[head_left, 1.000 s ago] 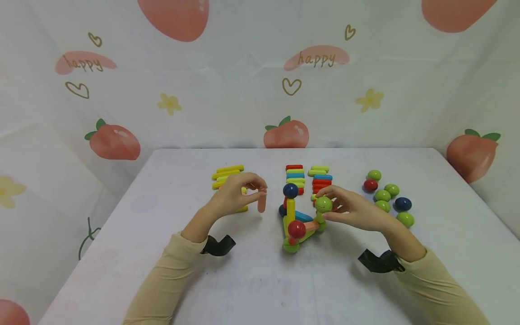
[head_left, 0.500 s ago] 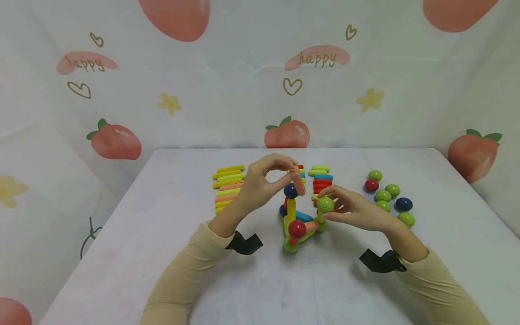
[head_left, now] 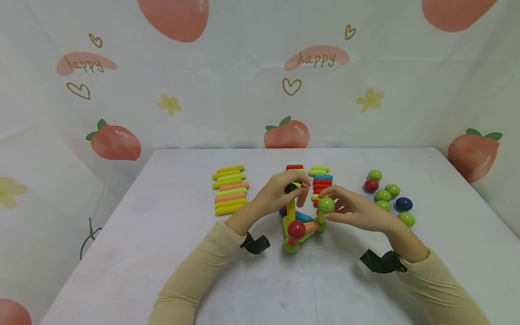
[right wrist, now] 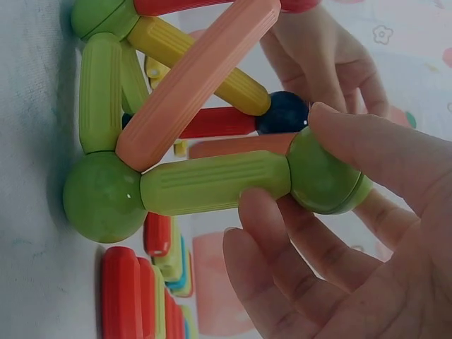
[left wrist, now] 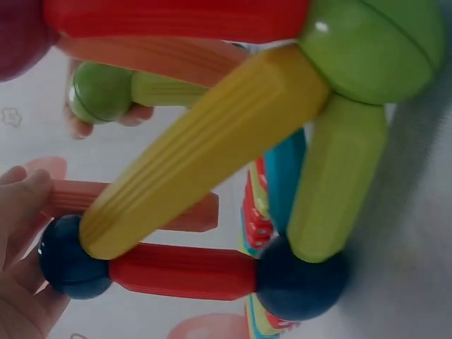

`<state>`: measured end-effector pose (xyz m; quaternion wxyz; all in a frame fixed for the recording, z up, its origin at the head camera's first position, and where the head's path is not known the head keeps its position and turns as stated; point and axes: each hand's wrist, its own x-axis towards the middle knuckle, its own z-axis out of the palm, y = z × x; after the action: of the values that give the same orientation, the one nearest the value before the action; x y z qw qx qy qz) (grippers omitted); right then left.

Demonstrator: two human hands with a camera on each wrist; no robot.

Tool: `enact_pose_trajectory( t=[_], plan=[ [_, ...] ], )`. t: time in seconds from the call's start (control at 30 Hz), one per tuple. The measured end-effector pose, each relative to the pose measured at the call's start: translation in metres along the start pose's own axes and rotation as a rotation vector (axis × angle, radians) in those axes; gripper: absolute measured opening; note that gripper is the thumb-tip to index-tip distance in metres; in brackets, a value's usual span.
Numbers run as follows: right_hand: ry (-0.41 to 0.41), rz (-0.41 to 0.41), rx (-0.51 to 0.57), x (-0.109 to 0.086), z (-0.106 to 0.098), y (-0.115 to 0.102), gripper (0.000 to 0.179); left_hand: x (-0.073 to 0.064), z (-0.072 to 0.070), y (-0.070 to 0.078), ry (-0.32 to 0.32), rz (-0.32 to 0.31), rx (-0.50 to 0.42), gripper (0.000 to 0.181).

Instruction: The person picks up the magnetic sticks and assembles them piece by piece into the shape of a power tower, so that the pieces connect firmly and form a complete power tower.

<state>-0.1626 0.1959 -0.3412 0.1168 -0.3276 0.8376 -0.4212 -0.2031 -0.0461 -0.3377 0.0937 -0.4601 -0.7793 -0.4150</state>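
My left hand (head_left: pixel 278 194) pinches a salmon-pink rod (left wrist: pixel 205 212) by one end, close beside the dark blue ball (left wrist: pixel 70 258) at the top of a magnetic-stick frame. Whether the rod touches that ball is hard to tell. My right hand (head_left: pixel 357 211) holds the upper green ball (right wrist: pixel 325 173) of the same frame between thumb and fingers; a green rod (right wrist: pixel 215 182) runs down from it. A yellow rod (left wrist: pixel 212 148) and a red rod (left wrist: pixel 183 272) meet at the blue ball. The red ball (head_left: pixel 296 229) tops the frame's near corner.
Yellow, green and salmon rods (head_left: pixel 230 197) lie in a row at the left. More short rods (head_left: pixel 322 182) are lined up behind the frame. Several loose balls, among them a dark blue one (head_left: pixel 404 204), lie at the right. A printed cloth (head_left: pixel 227 90) hangs behind the table.
My left hand has carried the salmon rod rightward from beside the left row, up over the frame, then down beside the blue ball. The right hand stays on the green ball.
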Motion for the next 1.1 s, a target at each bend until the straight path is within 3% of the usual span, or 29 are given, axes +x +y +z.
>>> enact_pose_trajectory(
  t=[0.27,0.63,0.87,1.1],
  plan=[
    [-0.007,-0.021,0.010,0.001,0.000,0.001,0.038,-0.006,0.001,-0.001,-0.085,0.073,0.044,0.015],
    [-0.007,-0.003,0.008,0.002,0.001,-0.001,0.041,-0.004,-0.002,0.001,-0.191,0.106,0.147,0.015],
    [-0.005,-0.025,0.016,0.002,0.001,-0.002,0.041,-0.001,0.000,0.011,-0.306,0.045,0.312,0.026],
    [-0.007,-0.013,0.018,0.003,0.001,0.000,0.041,0.005,0.002,0.021,-0.368,-0.069,0.264,0.029]
  ],
)
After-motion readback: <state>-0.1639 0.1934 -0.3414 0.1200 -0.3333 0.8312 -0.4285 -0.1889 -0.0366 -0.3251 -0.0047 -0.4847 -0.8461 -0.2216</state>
